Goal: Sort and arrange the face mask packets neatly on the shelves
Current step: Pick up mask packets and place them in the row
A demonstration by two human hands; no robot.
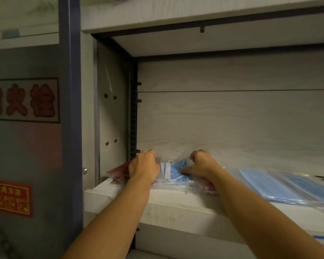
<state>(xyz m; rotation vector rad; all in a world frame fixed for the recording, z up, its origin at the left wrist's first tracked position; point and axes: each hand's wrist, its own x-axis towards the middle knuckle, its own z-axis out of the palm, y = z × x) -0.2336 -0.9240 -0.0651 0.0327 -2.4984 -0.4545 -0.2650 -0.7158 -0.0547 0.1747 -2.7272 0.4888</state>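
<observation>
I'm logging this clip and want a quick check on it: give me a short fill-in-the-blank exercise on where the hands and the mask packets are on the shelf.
1. Both hands, the left hand and the right hand, are on a pile of packets at the ____ end of the shelf.
2. The masks in the clear packet between the hands are ____ in colour.
3. The flat packets of blue masks lie to the ____ of the right hand.

Missing words: left; blue; right
</observation>
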